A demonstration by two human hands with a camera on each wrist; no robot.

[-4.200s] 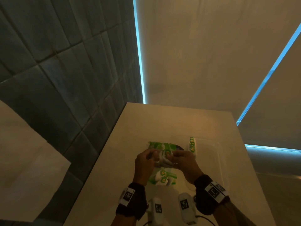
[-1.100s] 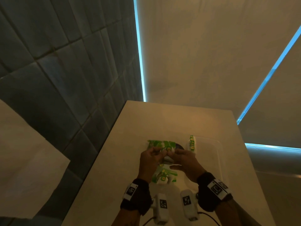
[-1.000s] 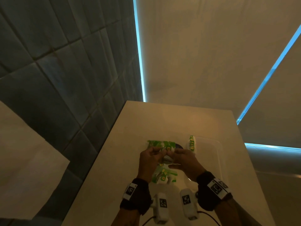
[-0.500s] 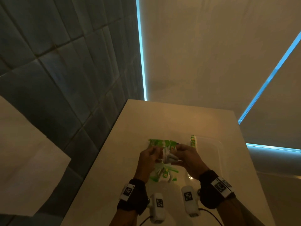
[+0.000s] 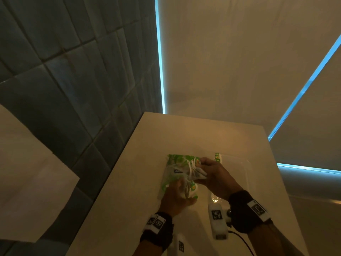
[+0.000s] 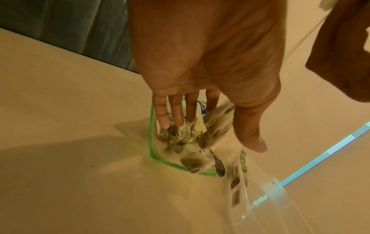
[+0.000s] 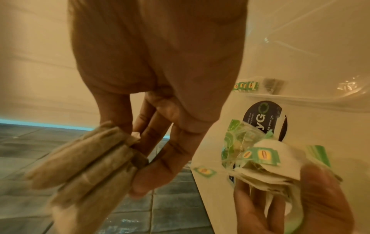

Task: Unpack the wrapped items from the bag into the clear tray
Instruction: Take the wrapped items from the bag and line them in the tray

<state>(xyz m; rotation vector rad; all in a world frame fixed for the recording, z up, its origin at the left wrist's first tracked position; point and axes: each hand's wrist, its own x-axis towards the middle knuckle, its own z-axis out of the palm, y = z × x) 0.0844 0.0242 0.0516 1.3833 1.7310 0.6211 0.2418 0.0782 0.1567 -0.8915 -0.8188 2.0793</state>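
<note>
Green-edged bag, beige counter

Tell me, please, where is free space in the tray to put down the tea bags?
The clear tray is bare along its right side and middle. Only its far-left corner is taken, by a strip of tea bags. Left of it is crowded: the bag and both hands.

- The scene is dim and warm, with an amber cast over the pale counter and the wall.
- Thin cyan-blue light strips glow brightly against the dark tiled wall.
- Straight lines bend toward the edges of the head view, a wide-angle effect.
- In the left wrist view, the left hand throws a broad soft shadow on the counter.
- Small white glints mark the clear tray rim.
- In the right wrist view, the tea bags held by the right hand are smeared by motion blur.
</note>
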